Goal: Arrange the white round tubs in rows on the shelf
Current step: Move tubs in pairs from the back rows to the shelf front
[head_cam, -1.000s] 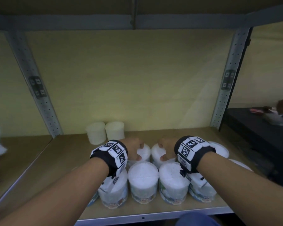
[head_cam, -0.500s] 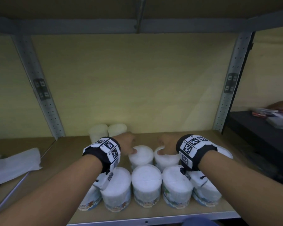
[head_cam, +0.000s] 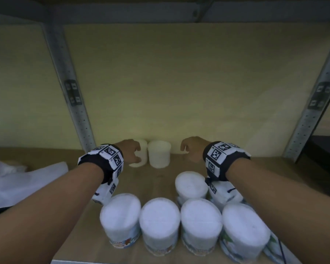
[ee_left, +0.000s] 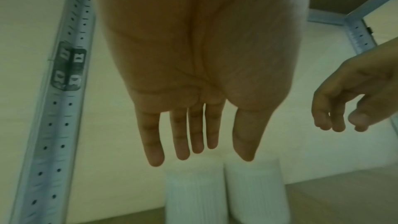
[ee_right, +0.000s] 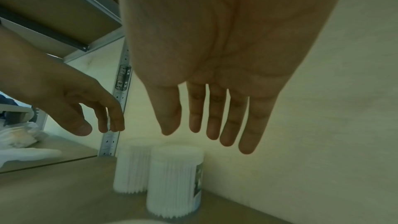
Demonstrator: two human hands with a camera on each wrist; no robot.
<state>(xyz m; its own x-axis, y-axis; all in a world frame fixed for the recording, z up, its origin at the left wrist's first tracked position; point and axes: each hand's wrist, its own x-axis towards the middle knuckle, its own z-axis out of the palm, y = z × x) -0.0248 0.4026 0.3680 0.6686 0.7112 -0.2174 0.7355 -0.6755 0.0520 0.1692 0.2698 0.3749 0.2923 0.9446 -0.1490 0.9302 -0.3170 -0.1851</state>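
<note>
Two ribbed white tubs [head_cam: 139, 155] [head_cam: 159, 154] stand side by side against the back wall of the shelf [head_cam: 156, 181]. My left hand [head_cam: 136, 153] hovers at the left one, fingers relaxed and empty; in the left wrist view its fingertips [ee_left: 155, 159] hang just above both tubs [ee_left: 193, 197]. My right hand [head_cam: 184, 149] floats empty to the right of the pair, above the tubs [ee_right: 174, 181] in the right wrist view. Several labelled tubs [head_cam: 159, 223] form a front row, with another tub [head_cam: 191, 184] behind them.
A crumpled white plastic bag [head_cam: 27, 180] lies on the neighbouring shelf at the left. Perforated metal uprights [head_cam: 71, 92] [head_cam: 316, 103] frame the bay, and the upper shelf hangs low overhead. A dark table [head_cam: 328, 149] sits beyond the right upright.
Both hands have left the second-row tubs and moved deeper toward the back wall, now holding nothing. The head view has shifted closer and lower.
</note>
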